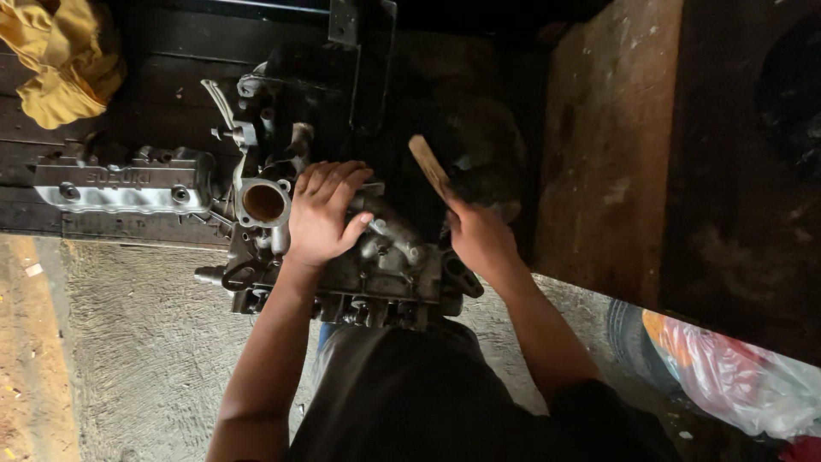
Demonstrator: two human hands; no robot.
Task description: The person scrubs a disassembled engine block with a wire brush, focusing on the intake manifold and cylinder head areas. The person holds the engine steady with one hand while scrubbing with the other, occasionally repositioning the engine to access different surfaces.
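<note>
1. While we look straight down, our left hand [323, 214] lies palm-down on the engine block [342, 248], which sits at the middle of the view, just above our dark trousers [402, 385].
2. Our left fingers [338, 175] are spread and curled loosely over the top of the casting; the hand presses on it rather than closing around any part.
3. At nine o'clock from that hand, touching distance away, we see a round open port [264, 203] with a rusty brown inside.
4. Our right hand [481, 235], at three o'clock from the left, is closed in a fist around a wooden handle [430, 167] that sticks up towards eleven o'clock.
5. We cannot tell what is at the handle's working end: it is hidden in the shadow below the fist.
6. At nine o'clock from the block, a grey valve cover [120, 184] lies on dark boards, just beside the block.
7. At ten o'clock, in the far corner, a yellow cloth [60, 56] lies bunched up.
8. At four o'clock, low at the edge, a clear plastic bag [735, 376] with coloured contents lies next to a tyre [629, 338].
</note>
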